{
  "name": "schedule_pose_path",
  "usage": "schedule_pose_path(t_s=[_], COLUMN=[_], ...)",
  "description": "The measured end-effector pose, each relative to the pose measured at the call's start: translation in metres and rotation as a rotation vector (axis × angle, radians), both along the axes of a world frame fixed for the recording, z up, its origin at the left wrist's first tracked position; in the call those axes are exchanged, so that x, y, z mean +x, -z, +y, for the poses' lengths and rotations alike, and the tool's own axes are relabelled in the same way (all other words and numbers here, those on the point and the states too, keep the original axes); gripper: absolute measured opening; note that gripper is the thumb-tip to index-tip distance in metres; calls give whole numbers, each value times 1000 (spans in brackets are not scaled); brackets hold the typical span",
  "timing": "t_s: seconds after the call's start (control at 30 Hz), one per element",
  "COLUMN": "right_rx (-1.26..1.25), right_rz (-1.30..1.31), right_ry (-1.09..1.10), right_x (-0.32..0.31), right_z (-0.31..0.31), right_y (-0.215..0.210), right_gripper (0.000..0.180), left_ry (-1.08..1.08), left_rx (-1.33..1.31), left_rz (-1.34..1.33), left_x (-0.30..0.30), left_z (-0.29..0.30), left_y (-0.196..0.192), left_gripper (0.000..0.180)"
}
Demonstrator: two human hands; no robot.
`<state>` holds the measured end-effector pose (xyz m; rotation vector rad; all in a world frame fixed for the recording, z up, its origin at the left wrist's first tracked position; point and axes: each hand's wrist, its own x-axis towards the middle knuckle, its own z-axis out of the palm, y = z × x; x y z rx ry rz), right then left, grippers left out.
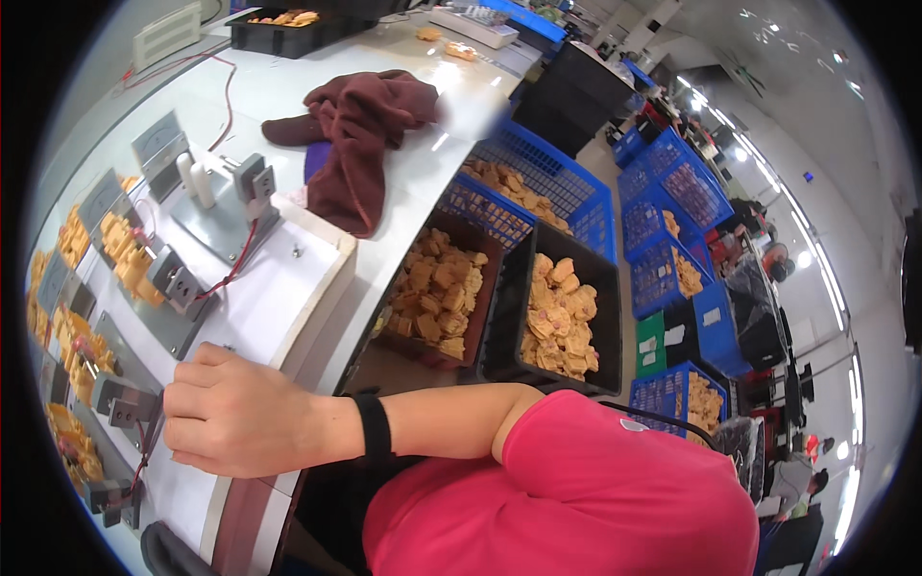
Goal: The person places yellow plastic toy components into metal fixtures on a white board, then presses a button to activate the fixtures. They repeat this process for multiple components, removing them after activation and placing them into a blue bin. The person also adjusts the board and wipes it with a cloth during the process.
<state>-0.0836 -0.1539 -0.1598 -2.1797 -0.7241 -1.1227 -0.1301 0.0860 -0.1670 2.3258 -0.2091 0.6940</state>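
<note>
My right hand (226, 413), a black band round its wrist, lies over the white board (307, 250) at the table's left. Its fingers are curled closed with the back of the hand facing up. What they hold, if anything, is hidden. Just left of the fingertips is a grey clamp-like block (123, 401) with red and black wires. Rows of similar metal fixtures (178, 278) stand on the board. Several tan moulded pieces (130, 254) sit among them. My left hand does not show.
A brown cloth (370, 134) lies on the white table (432, 125). Beside the table stand a black crate (495, 326), a dark red crate (492, 259) and a blue crate (595, 206), all holding tan pieces. A black tray (264, 40) sits at the far end.
</note>
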Motion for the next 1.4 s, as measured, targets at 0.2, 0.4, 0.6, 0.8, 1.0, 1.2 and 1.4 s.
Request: schedule_pose_path(t_s=[0.2,0.4,0.6,0.8,1.0,1.2,1.4], right_rx=[15,22,27,19,19,9,11], right_rz=[-28,-36,-55,-56,-61,-67,-51], right_ry=[4,29,32,44,47,53,43], right_x=[3,1,2,2,1,2,1], right_z=[6,2,4,4,4,5,7], right_y=[4,4,4,4,4,5,5], right_gripper=[19,19,19,20,20,20,17], left_ry=[-45,-7,-6,-10,-17,-7,-16], left_rx=[-4,10,50,2,-22,35,-15], left_rz=[-21,-55,-92,-88,-38,-135,-72], left_x=[-2,0,0,0,-1,2,-2], left_z=[-3,-8,0,-2,-7,-3,-4], left_y=[-5,-6,0,0,-5,0,-5], left_gripper=[26,26,26,26,27,28,25])
